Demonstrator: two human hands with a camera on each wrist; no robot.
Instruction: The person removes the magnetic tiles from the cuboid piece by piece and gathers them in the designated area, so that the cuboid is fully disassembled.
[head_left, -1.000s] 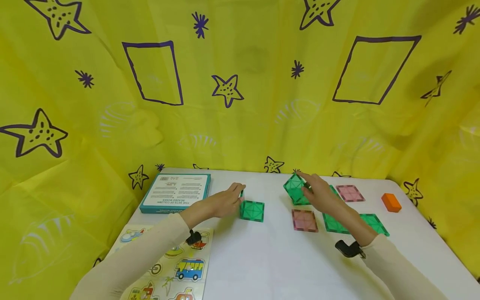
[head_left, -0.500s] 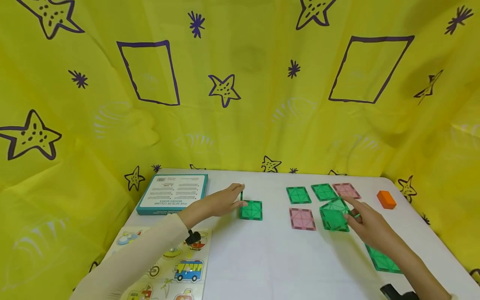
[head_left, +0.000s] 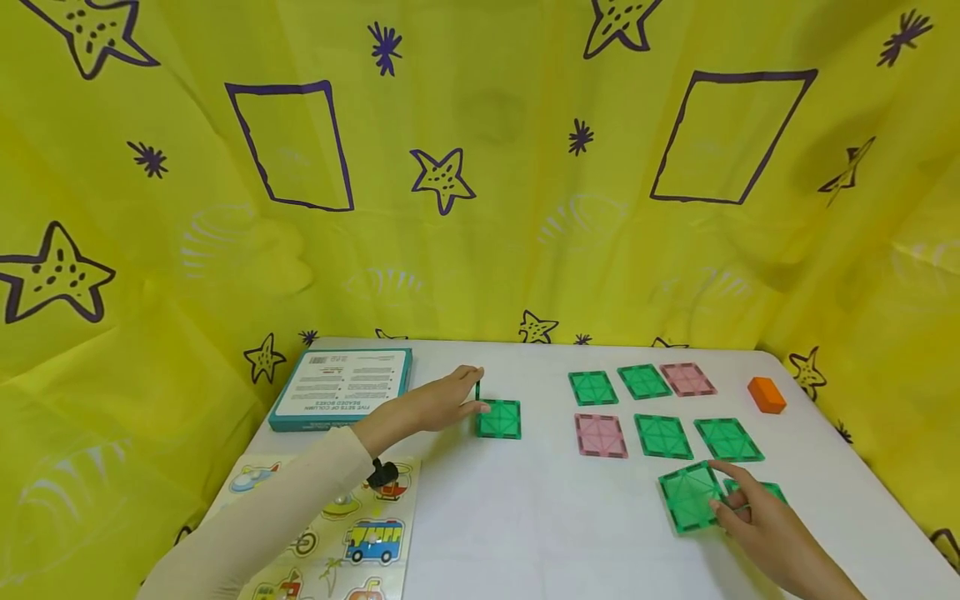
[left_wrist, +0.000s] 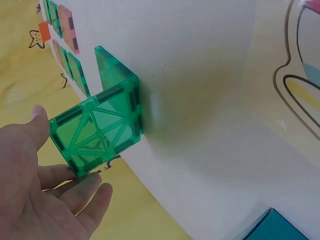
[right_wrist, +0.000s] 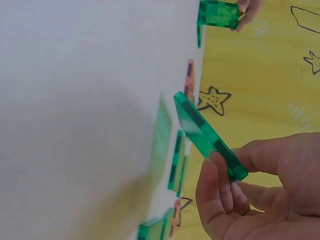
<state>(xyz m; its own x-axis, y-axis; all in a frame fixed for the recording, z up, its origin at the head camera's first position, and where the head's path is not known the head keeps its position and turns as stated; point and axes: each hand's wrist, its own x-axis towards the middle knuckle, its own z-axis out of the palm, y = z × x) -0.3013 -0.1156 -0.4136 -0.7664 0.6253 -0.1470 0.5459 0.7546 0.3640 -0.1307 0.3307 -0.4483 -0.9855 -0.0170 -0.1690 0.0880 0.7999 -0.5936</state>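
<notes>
My left hand (head_left: 438,404) pinches a green translucent magnetic tile (left_wrist: 97,132) by its edge between thumb and fingers. This tile stands upright along the left edge of a flat green tile (head_left: 501,419), and the two meet at a corner in the left wrist view. At the front right, my right hand (head_left: 768,525) grips another green magnetic tile (head_left: 688,498), tilted above the white table. The right wrist view shows that tile (right_wrist: 207,135) nearly edge-on, thumb on one side and fingers on the other. Behind the right fingers lies a partly hidden green tile (head_left: 768,490).
Green tiles (head_left: 663,437) and two pink tiles (head_left: 601,436) lie flat on the right half of the table. An orange block (head_left: 767,395) sits at the far right. A teal-edged box (head_left: 341,387) and a vehicle picture puzzle board (head_left: 375,542) lie on the left.
My right hand has carried its green tile from the back of the table rightward and toward the front, past the flat tiles. My left hand stays at the upright tile.
</notes>
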